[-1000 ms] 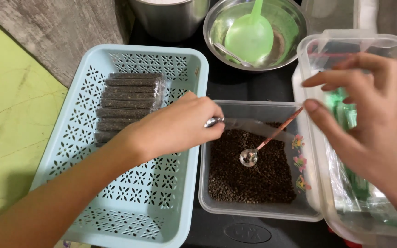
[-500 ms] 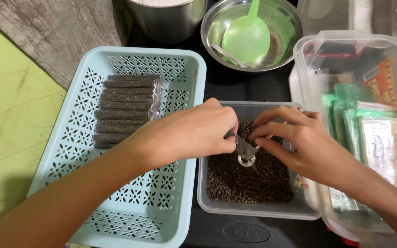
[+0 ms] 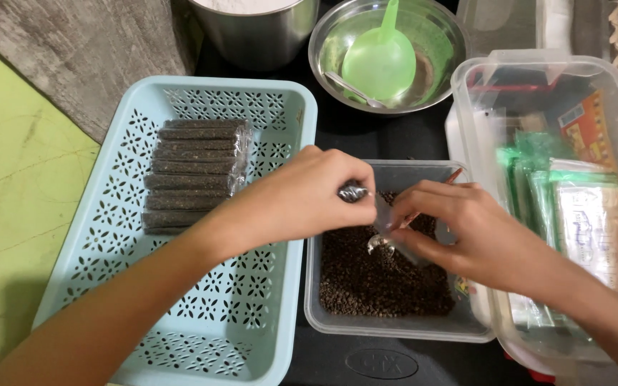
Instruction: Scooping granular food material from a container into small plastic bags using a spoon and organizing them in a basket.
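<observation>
My left hand (image 3: pixel 302 200) and my right hand (image 3: pixel 459 229) meet over a clear tub (image 3: pixel 388 330) of small dark brown seeds (image 3: pixel 380 279). Between them they hold a small clear plastic sleeve (image 3: pixel 389 223), pinched at its crumpled top end by my left fingers and at its lower end by my right fingers. A little metal spoon (image 3: pixel 380 245) with a thin reddish handle rests in the seeds, partly hidden behind the sleeve and my right hand.
A pale blue perforated basket (image 3: pixel 202 307) at left holds a row of filled dark sleeves (image 3: pixel 193 171). A steel bowl (image 3: pixel 443 28) with a green scoop (image 3: pixel 380 61) stands behind. A clear box (image 3: pixel 466 100) of packets lies at right, a steel pot (image 3: pixel 259 28) at the back.
My right hand came down from over the clear box to the sleeve above the seeds. Both hands now grip the sleeve, which has shifted slightly right and tilted.
</observation>
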